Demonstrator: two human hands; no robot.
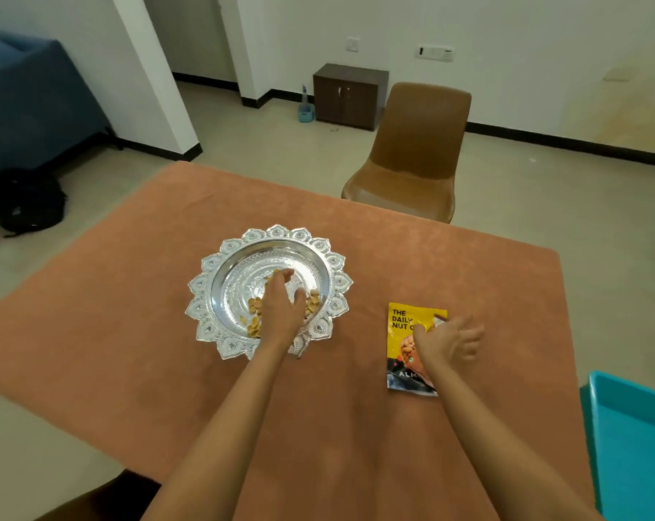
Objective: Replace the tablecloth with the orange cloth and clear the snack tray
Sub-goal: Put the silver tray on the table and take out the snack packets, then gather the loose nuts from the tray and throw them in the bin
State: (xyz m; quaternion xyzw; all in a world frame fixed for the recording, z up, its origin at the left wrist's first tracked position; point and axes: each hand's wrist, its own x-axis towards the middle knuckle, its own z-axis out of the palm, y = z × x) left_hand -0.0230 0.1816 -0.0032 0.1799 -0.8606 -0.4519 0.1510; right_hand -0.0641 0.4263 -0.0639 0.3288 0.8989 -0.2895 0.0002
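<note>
A person's left hand [280, 308] reaches into the silver snack tray [213, 265], its fingers curled down round some of the pale nuts [254, 304] heaped in the near part of the bowl. The tray, with a scalloped, embossed rim, stands near the middle of the orange cloth [130, 314], which lies spread flat and smooth from edge to edge. The tray's far half is bare metal.

To the right of the tray and apart from it, a yellow and black almond packet [401, 321] lies flat on the cloth, its printed face up. The right hand [448, 342] is at the packet's upper right corner: the thumb lies across the front, and the fingers spread loosely past the right edge. They are blurred, and whether the hand pinches the packet or only touches it cannot be told. Both forearms are bare.

A teal bin [634, 445] shows at the lower right, just beside the cloth's edge. Beyond the far side stands a brown chair [412, 152]. A dark wooden cabinet [350, 95] stands against the white back wall. At the left are a blue sofa [29, 99] and a black bag [29, 204] on the floor.
</note>
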